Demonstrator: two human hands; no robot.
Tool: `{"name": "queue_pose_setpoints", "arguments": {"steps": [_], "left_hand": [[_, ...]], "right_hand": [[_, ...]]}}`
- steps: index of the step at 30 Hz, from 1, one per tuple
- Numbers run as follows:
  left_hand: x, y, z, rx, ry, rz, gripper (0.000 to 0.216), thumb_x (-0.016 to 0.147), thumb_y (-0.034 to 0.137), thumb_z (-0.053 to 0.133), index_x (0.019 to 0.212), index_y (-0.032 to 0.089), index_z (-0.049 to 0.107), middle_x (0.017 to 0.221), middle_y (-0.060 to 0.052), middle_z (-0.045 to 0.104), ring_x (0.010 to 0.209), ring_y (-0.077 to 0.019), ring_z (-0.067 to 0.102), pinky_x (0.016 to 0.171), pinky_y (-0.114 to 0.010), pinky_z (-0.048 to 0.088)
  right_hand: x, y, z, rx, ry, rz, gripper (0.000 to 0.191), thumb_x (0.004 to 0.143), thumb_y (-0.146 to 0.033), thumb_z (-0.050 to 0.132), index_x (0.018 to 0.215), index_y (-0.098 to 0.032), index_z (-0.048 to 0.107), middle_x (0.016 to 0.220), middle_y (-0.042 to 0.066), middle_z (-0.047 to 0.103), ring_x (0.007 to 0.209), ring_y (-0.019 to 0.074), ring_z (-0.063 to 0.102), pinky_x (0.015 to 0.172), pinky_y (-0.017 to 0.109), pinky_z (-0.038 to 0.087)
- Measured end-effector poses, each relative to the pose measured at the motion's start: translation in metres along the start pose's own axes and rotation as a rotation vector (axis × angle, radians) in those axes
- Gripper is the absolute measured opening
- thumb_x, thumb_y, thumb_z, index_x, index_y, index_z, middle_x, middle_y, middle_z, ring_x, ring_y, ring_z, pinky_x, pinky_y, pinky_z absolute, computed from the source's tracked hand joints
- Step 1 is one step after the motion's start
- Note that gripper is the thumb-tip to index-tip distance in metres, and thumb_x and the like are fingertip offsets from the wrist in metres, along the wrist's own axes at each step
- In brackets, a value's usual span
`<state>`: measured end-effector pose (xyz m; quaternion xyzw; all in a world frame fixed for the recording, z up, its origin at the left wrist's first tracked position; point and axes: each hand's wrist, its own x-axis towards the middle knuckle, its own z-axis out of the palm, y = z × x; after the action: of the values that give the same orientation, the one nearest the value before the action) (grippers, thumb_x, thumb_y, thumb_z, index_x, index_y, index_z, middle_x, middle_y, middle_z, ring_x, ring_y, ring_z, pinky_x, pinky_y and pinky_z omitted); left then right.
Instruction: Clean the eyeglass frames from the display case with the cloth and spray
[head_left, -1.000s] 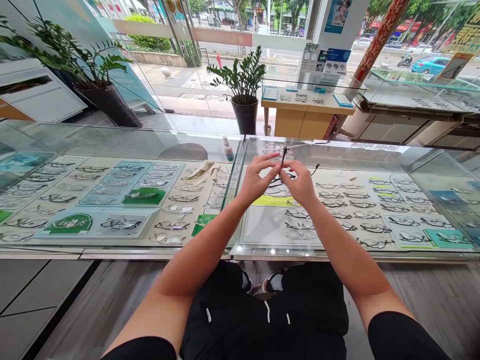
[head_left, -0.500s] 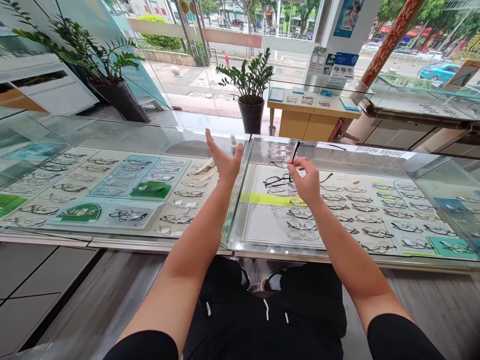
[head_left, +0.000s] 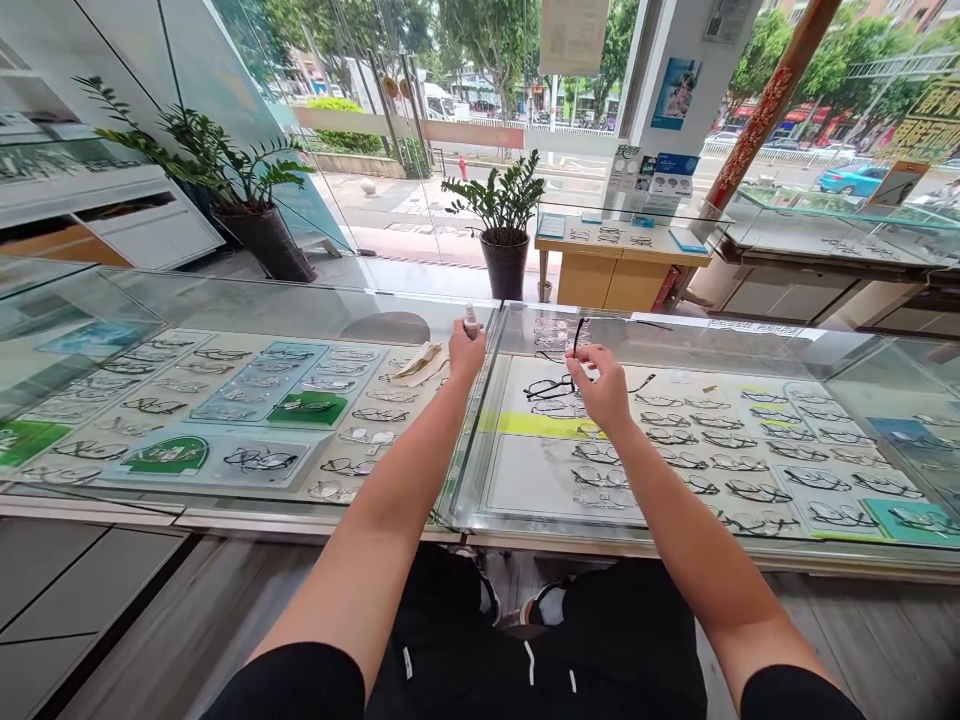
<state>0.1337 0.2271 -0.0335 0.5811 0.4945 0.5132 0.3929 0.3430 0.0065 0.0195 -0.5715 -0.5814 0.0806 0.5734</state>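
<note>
My left hand (head_left: 467,352) is wrapped round a small spray bottle (head_left: 470,322) standing near the back of the glass counter; its top shows above the fingers. Pinched in my right hand (head_left: 600,385) is a pair of black-framed eyeglasses (head_left: 550,388), held above the right part of the counter. One temple points up past the fingers, and the hand covers part of the frame. Left of the spray bottle lies a crumpled pale cloth (head_left: 420,366) on the glass.
Under the glass counter top (head_left: 300,300), rows of eyeglasses (head_left: 739,440) lie on trays. A potted plant (head_left: 501,215) stands behind the counter, and another potted plant (head_left: 259,215) leans in view at the left. A wooden display table (head_left: 619,270) is farther back.
My left hand has gone from open and raised to closed round the spray bottle. My right hand still holds the eyeglasses in about the same place. The view has tilted up slightly.
</note>
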Motion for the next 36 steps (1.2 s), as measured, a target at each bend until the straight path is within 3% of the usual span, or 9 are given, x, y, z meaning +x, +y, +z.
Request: {"name": "queue_pose_setpoints", "arguments": {"steps": [3, 8, 9, 12, 16, 19, 23, 25, 36], "left_hand": [[-0.006, 0.011, 0.001, -0.064, -0.068, 0.000, 0.026, 0.082, 0.034, 0.072, 0.099, 0.025, 0.054, 0.095, -0.004, 0.066, 0.090, -0.0203, 0.060, 0.092, -0.040, 0.054], [-0.035, 0.049, 0.018, -0.220, -0.277, -0.013, 0.039, 0.082, 0.061, 0.068, 0.091, 0.026, 0.053, 0.084, -0.002, 0.058, 0.076, -0.0177, 0.057, 0.069, -0.035, 0.055], [-0.043, 0.059, 0.021, -0.270, -0.342, -0.026, 0.045, 0.085, 0.071, 0.060, 0.088, 0.026, 0.053, 0.081, -0.002, 0.056, 0.073, -0.0180, 0.057, 0.065, -0.035, 0.054], [-0.068, 0.089, 0.027, -0.527, -0.737, -0.128, 0.073, 0.086, 0.097, 0.039, 0.076, 0.026, 0.051, 0.071, -0.004, 0.050, 0.067, -0.0213, 0.055, 0.057, -0.039, 0.051], [-0.089, 0.113, 0.024, -0.575, -0.957, -0.128, 0.081, 0.085, 0.103, 0.027, 0.065, 0.028, 0.049, 0.061, -0.004, 0.041, 0.057, -0.0227, 0.049, 0.048, -0.040, 0.044], [-0.095, 0.115, 0.026, -0.568, -0.937, -0.063, 0.079, 0.088, 0.098, 0.027, 0.064, 0.027, 0.051, 0.061, -0.005, 0.045, 0.058, -0.0233, 0.051, 0.050, -0.041, 0.046], [-0.096, 0.107, 0.036, -0.420, -0.641, 0.151, 0.064, 0.091, 0.085, 0.049, 0.071, 0.024, 0.061, 0.071, -0.005, 0.058, 0.066, -0.0208, 0.056, 0.062, -0.039, 0.054], [-0.096, 0.103, 0.040, -0.343, -0.561, 0.238, 0.059, 0.093, 0.078, 0.055, 0.072, 0.024, 0.061, 0.073, -0.004, 0.060, 0.067, -0.0193, 0.056, 0.065, -0.037, 0.053], [-0.099, 0.103, 0.041, -0.293, -0.611, 0.289, 0.059, 0.095, 0.077, 0.053, 0.075, 0.022, 0.057, 0.073, -0.002, 0.054, 0.069, -0.0178, 0.051, 0.066, -0.034, 0.046]], "right_hand": [[0.002, 0.000, -0.001, -0.002, 0.015, 0.007, 0.022, 0.103, -0.043, 0.066, 0.099, -0.025, 0.077, 0.109, 0.010, 0.081, 0.108, 0.0296, 0.067, 0.095, 0.046, 0.052], [0.006, -0.001, -0.007, 0.150, 0.015, 0.063, 0.028, 0.102, -0.051, 0.068, 0.101, -0.025, 0.077, 0.111, 0.010, 0.080, 0.110, 0.0279, 0.071, 0.103, 0.047, 0.055], [0.007, -0.001, -0.008, 0.193, 0.007, 0.082, 0.029, 0.101, -0.052, 0.069, 0.101, -0.024, 0.077, 0.112, 0.009, 0.080, 0.109, 0.0271, 0.072, 0.104, 0.047, 0.056], [0.008, -0.001, -0.011, 0.287, -0.037, 0.130, 0.034, 0.098, -0.058, 0.072, 0.100, -0.024, 0.076, 0.112, 0.008, 0.082, 0.106, 0.0255, 0.074, 0.105, 0.045, 0.058], [0.010, -0.003, -0.014, 0.329, -0.112, 0.180, 0.040, 0.098, -0.064, 0.071, 0.096, -0.025, 0.075, 0.108, 0.007, 0.082, 0.106, 0.0260, 0.074, 0.101, 0.044, 0.059], [0.010, -0.007, -0.016, 0.386, -0.152, 0.220, 0.041, 0.096, -0.066, 0.073, 0.094, -0.025, 0.076, 0.106, 0.007, 0.083, 0.106, 0.0265, 0.074, 0.102, 0.045, 0.059], [0.009, -0.012, -0.016, 0.462, -0.204, 0.259, 0.041, 0.094, -0.065, 0.075, 0.093, -0.025, 0.076, 0.107, 0.007, 0.083, 0.106, 0.0254, 0.074, 0.105, 0.046, 0.059], [0.008, -0.012, -0.015, 0.480, -0.239, 0.285, 0.041, 0.094, -0.066, 0.075, 0.093, -0.025, 0.076, 0.108, 0.007, 0.083, 0.105, 0.0252, 0.074, 0.103, 0.046, 0.060], [0.005, -0.016, -0.012, 0.601, -0.337, 0.321, 0.035, 0.092, -0.061, 0.081, 0.092, -0.026, 0.080, 0.106, 0.005, 0.083, 0.103, 0.0235, 0.071, 0.096, 0.040, 0.057]]}}
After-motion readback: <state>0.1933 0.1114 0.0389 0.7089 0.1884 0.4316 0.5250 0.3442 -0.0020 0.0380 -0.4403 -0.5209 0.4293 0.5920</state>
